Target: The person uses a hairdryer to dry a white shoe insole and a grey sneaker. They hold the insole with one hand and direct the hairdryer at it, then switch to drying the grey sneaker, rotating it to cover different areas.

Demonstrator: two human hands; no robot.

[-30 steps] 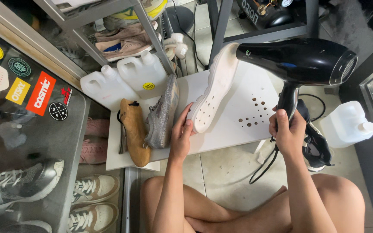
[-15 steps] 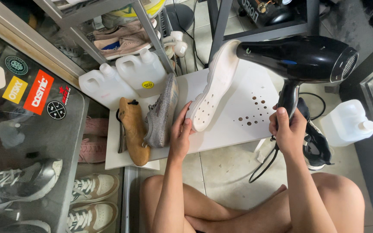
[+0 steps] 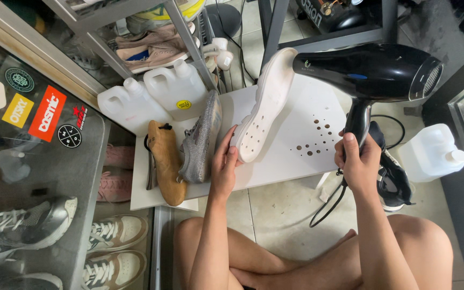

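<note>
My left hand (image 3: 225, 164) grips the lower end of a white perforated insole (image 3: 264, 104), holding it upright and tilted over the white board (image 3: 302, 145). In my right hand (image 3: 356, 164) is the handle of a black hair dryer (image 3: 369, 72), its nozzle almost touching the insole's top end. A grey knit sneaker (image 3: 202, 137) lies on its side just left of my left hand, and a tan wooden shoe tree (image 3: 166, 161) lies beside it. The dryer's black cord (image 3: 331, 201) hangs down past the board.
Two white plastic jugs (image 3: 154, 94) stand behind the board and another (image 3: 430, 153) at the right. A black sneaker (image 3: 390, 180) lies by my right wrist. A glass cabinet with stickers (image 3: 33, 161) holds sneakers at the left. A metal shelf (image 3: 151, 37) stands behind.
</note>
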